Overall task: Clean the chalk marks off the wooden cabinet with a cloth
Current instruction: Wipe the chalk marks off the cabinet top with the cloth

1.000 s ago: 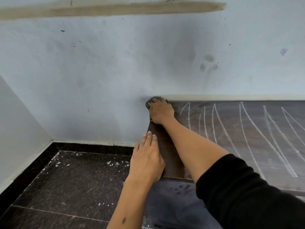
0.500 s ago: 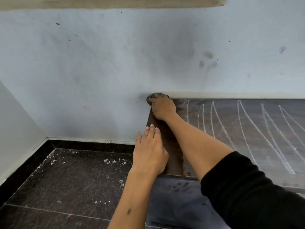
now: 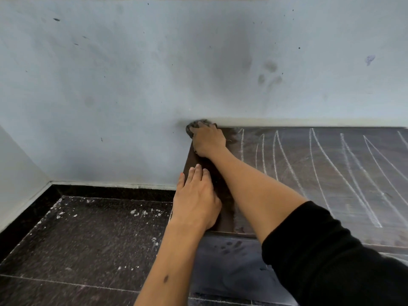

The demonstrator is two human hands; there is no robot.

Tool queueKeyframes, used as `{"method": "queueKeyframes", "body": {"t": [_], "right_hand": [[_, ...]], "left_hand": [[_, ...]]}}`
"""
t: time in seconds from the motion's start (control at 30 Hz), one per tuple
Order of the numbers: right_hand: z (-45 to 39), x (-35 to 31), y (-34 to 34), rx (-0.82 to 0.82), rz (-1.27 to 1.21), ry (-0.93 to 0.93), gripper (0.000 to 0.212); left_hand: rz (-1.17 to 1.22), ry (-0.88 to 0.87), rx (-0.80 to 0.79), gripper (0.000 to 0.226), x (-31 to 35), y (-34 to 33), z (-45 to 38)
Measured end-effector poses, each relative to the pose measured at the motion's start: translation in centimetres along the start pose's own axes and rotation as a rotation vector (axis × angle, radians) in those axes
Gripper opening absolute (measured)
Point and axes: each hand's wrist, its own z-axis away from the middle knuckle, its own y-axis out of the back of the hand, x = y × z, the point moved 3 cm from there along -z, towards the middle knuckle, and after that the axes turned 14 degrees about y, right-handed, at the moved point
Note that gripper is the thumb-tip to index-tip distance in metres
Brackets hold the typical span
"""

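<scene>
The dark wooden cabinet top (image 3: 309,188) stretches from the centre to the right, crossed by long white chalk marks (image 3: 344,173). A strip along its left edge is free of chalk. My right hand (image 3: 208,140) presses a grey cloth (image 3: 194,127) onto the far left corner of the top, against the wall; only a bit of cloth shows past the fingers. My left hand (image 3: 195,199) rests flat on the cabinet's left edge, fingers straight and together, holding nothing.
A pale blue wall (image 3: 132,85) with dark smudges stands right behind the cabinet. To the left, dark floor tiles (image 3: 88,239) carry white crumbs. The cabinet's grey front (image 3: 231,266) shows dusty handprints below the top's edge.
The view has tilted a little, so everything sits slightly lower left in frame. Both hands stay where they were, the right one still at the far corner with the cloth.
</scene>
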Motion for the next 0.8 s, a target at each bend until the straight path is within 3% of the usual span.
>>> {"method": "queueKeyframes", "body": {"t": [0.07, 0.23, 0.3, 0.43, 0.5, 0.67, 0.8], "right_hand": [[0.3, 1.2, 0.5, -0.035, -0.024, -0.004, 0.042], [1.5, 3.9, 0.9, 0.031, 0.043, -0.305, 0.04], [1.4, 2.7, 0.5, 0.044, 0.059, -0.336, 0.042], [0.6, 0.0, -0.1, 0.027, 0.021, -0.032, 0.042], [0.8, 0.7, 0.3, -0.03, -0.016, 0.028, 0.042], [2.3, 4.9, 1.5, 0.008, 0.036, -0.232, 0.037], [2.0, 2.8, 0.9, 0.03, 0.061, -0.328, 0.042]], "left_hand": [[0.002, 0.004, -0.005, 0.056, -0.1, 0.0, 0.1], [0.01, 0.0, -0.02, 0.054, -0.4, 0.0, 0.3], [0.006, 0.0, -0.008, 0.054, -0.4, -0.1, 0.3], [0.01, 0.003, 0.016, 0.055, 0.2, -0.2, -0.1], [0.023, 0.007, 0.012, 0.054, 0.5, -0.3, -0.1], [0.007, 0.007, -0.01, 0.054, 0.2, -0.4, 0.1], [0.009, 0.01, 0.004, 0.053, 0.2, -0.3, 0.1]]}}
